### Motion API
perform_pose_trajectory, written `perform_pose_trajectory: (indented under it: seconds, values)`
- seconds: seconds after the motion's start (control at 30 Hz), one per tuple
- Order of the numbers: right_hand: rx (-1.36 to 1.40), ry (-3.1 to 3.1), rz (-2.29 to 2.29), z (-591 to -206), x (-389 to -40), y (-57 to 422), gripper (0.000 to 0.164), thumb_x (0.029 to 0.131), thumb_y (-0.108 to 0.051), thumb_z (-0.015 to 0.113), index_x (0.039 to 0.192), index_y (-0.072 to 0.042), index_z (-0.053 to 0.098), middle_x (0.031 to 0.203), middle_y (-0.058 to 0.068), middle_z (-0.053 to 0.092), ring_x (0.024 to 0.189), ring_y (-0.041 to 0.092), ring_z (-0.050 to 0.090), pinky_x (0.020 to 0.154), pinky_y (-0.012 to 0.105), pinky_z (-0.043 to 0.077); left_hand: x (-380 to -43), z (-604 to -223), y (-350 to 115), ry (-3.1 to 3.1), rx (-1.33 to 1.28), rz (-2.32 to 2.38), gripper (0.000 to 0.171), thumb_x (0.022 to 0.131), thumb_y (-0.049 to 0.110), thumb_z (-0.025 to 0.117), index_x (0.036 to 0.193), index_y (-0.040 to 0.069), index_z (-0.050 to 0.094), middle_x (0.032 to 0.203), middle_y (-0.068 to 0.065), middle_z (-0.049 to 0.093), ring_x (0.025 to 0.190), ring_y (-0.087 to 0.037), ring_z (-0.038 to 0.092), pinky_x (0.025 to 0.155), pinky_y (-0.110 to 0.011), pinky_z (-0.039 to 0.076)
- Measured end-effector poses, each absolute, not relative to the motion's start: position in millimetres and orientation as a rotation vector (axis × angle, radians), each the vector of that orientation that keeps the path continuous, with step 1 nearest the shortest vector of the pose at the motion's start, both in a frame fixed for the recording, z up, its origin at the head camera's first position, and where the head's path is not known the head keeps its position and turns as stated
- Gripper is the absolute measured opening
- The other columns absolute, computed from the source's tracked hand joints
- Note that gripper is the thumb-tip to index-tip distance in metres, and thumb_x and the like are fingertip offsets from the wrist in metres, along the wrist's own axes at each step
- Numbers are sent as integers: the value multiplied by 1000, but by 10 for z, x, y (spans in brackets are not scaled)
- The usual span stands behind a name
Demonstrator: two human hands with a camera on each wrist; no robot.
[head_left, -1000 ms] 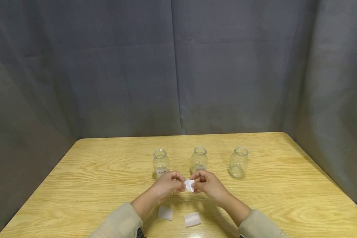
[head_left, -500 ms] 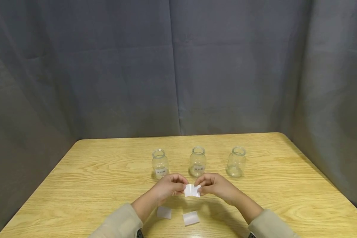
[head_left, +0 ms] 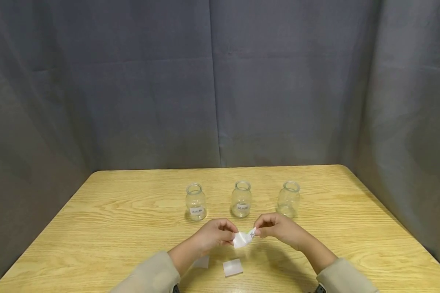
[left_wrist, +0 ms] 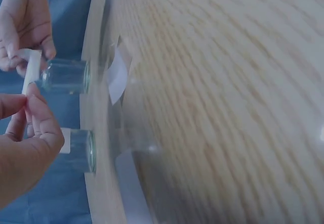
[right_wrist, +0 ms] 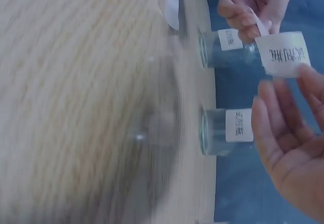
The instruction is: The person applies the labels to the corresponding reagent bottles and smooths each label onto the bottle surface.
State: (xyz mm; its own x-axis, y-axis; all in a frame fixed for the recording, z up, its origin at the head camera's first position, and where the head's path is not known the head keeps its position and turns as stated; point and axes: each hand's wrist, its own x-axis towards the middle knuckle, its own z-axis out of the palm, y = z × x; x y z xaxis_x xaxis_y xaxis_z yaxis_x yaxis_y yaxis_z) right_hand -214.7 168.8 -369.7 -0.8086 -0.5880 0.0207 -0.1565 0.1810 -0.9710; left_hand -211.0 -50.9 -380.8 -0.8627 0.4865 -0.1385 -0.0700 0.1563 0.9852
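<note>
My left hand (head_left: 216, 236) pinches the glossy white backing paper (head_left: 241, 240) by its left edge. With thumb and fingertips, my right hand (head_left: 280, 230) pinches a white sticker label (head_left: 252, 233) that curls up from the backing's right side. Dark handwritten characters cover the label's face in the right wrist view, where the same label (right_wrist: 283, 54) stands out flat. Both hands are in the air over the table, in front of three clear glass jars. The left jar (head_left: 196, 201) and the middle jar (head_left: 241, 198) each bear a white label; on the right jar (head_left: 289, 198) no label shows.
Two white paper pieces lie on the wooden table (head_left: 132, 211) near its front: one paper piece (head_left: 232, 267) between the forearms, another paper piece (head_left: 202, 262) partly hidden by the left forearm. A grey curtain (head_left: 161, 101) encloses the back and sides.
My right hand has moved to the right, away from the left, drawing the label up and off part of its backing. The white piece was bunched between the fingers, then spread out.
</note>
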Motion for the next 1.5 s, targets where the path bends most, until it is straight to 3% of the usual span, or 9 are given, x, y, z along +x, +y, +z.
perform_pose_trajectory:
  seconds: [0.27, 0.47, 0.67, 0.87, 1.17, 1.5]
  values:
    - [-632, 2131, -1725, -3706, -2176, 1774, 9, 82, -4, 54, 87, 2, 50, 82, 7, 54, 78, 19, 52, 75, 40, 42, -2098, -3896, -344, 1984, 433, 1679, 9, 79, -2, 54, 88, -5, 55, 75, -6, 52, 67, -14, 52, 68, -31, 48]
    - [-639, 2113, -1720, -3754, -2161, 1788, 17, 83, -5, 52, 94, 7, 47, 82, 9, 50, 78, 21, 51, 71, 38, 45, -2062, -3923, -279, 1967, 464, 1601, 8, 81, 2, 53, 87, -4, 54, 77, -6, 54, 69, -16, 55, 69, -31, 48]
    - [-612, 2160, -1704, -3773, -2146, 1848, 22, 81, -6, 56, 97, 8, 49, 81, 8, 50, 73, 19, 49, 63, 30, 44, -2106, -3871, -279, 2029, 428, 1637, 12, 83, 8, 51, 89, -2, 54, 84, -6, 56, 78, -19, 56, 74, -34, 47]
    - [-596, 2219, -1678, -3785, -2144, 1884, 28, 78, -10, 61, 97, 8, 50, 81, 7, 50, 74, 18, 48, 67, 30, 43, -2168, -3803, -226, 1991, 424, 1768, 19, 82, 10, 54, 97, -3, 52, 91, -8, 55, 82, -20, 55, 77, -34, 45]
    - [-577, 2217, -1723, -3804, -2133, 1901, 32, 79, -11, 61, 98, 11, 49, 82, 8, 52, 74, 17, 49, 67, 30, 43, -2189, -3799, -71, 2014, 379, 1887, 13, 79, 6, 59, 89, -1, 56, 79, -4, 55, 72, -14, 56, 71, -29, 47]
    - [-551, 2183, -1825, -3799, -2152, 1927, 29, 79, -7, 59, 99, 11, 49, 88, 9, 54, 77, 17, 51, 68, 29, 45, -2261, -3834, 45, 1990, 394, 1908, 16, 78, 10, 59, 89, -1, 55, 77, -3, 56, 70, -12, 56, 69, -27, 47]
